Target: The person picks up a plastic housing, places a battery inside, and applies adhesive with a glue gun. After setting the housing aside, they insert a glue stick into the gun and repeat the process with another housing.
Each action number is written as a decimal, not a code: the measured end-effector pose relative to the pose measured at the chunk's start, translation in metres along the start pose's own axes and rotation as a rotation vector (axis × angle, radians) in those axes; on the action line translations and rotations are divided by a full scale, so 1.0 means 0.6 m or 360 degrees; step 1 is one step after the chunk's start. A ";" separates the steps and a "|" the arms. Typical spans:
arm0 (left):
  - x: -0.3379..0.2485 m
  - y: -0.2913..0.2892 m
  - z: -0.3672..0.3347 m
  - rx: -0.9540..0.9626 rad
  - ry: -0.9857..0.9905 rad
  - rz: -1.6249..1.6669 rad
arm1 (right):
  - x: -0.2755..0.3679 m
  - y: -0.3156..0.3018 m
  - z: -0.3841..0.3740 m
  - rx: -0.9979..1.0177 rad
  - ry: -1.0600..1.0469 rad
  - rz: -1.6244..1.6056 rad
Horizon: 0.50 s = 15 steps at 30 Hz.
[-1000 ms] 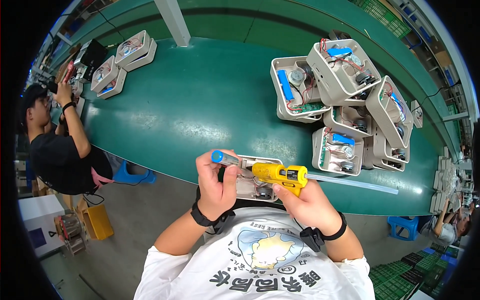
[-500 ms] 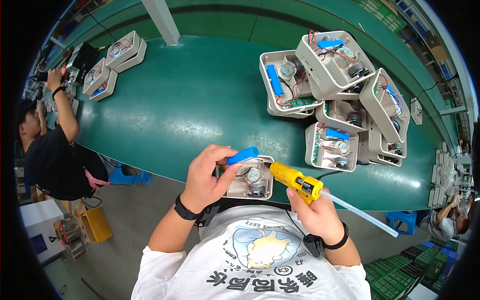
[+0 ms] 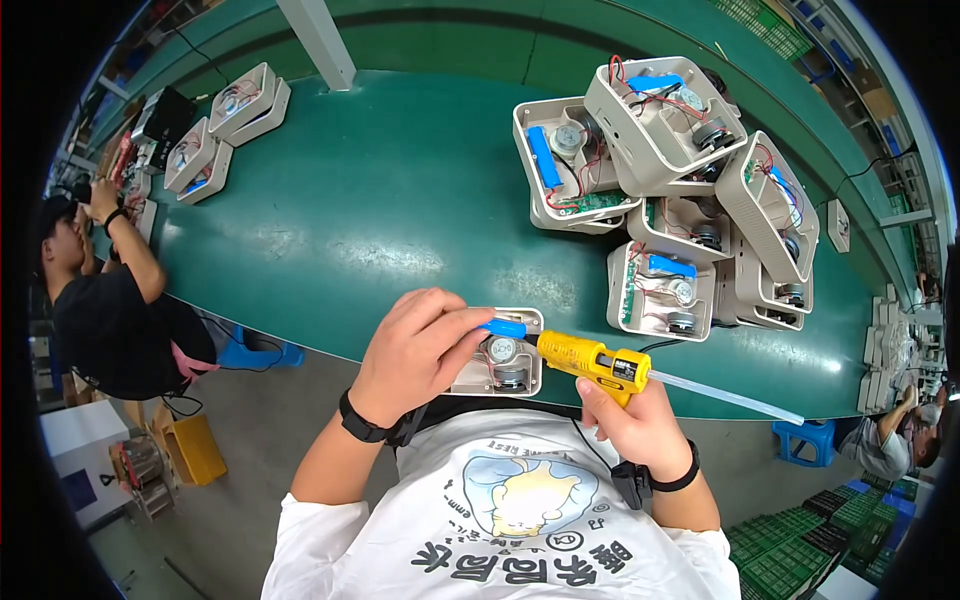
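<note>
My left hand (image 3: 415,350) pinches a blue cylindrical battery (image 3: 503,327) over an open beige plastic housing (image 3: 500,362) at the near edge of the green table (image 3: 380,200). Round motor parts show inside the housing. My right hand (image 3: 625,415) grips a yellow glue gun (image 3: 590,362) with a clear glue stick (image 3: 725,397) sticking out behind it. The gun's nozzle points left at the battery end inside the housing.
A pile of several open beige housings (image 3: 680,170) with blue batteries and red wires lies at the right of the table. More housings (image 3: 230,115) sit far left beside a seated person in black (image 3: 105,300). A grey post (image 3: 320,40) stands at the back.
My left hand has lowered the blue battery from above into the housing. My right hand has swung the glue gun's nozzle in toward it.
</note>
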<state>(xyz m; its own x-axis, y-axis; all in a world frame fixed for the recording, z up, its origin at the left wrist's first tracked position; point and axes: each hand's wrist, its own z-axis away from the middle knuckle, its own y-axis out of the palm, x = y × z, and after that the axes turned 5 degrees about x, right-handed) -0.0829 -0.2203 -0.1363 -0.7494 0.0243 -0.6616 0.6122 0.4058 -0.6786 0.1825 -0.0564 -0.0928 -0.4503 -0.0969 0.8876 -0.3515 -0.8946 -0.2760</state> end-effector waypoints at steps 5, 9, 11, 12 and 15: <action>0.000 -0.006 0.004 -0.0021 -0.0036 -0.0194 | -0.010 -0.002 0.000 0.0035 0.0030 -0.0167; -0.017 -0.010 -0.013 -0.0119 -0.0118 -0.0218 | -0.026 0.006 -0.010 0.0026 0.0004 -0.0192; -0.013 -0.010 -0.021 -0.0165 -0.0172 -0.0195 | -0.023 0.009 -0.013 0.0011 -0.0010 -0.0203; -0.006 -0.007 -0.024 -0.0106 -0.0282 -0.0039 | -0.016 0.010 -0.014 0.0012 0.0055 -0.0221; 0.013 -0.004 -0.032 0.0005 -0.0503 0.0268 | -0.002 0.007 -0.017 0.0019 0.0177 -0.0255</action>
<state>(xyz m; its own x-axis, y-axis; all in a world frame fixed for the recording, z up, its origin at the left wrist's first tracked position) -0.0950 -0.2034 -0.1336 -0.5236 -0.1934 -0.8297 0.7216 0.4170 -0.5526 0.1730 -0.0558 -0.0987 -0.4776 0.0952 0.8734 -0.4164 -0.8999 -0.1296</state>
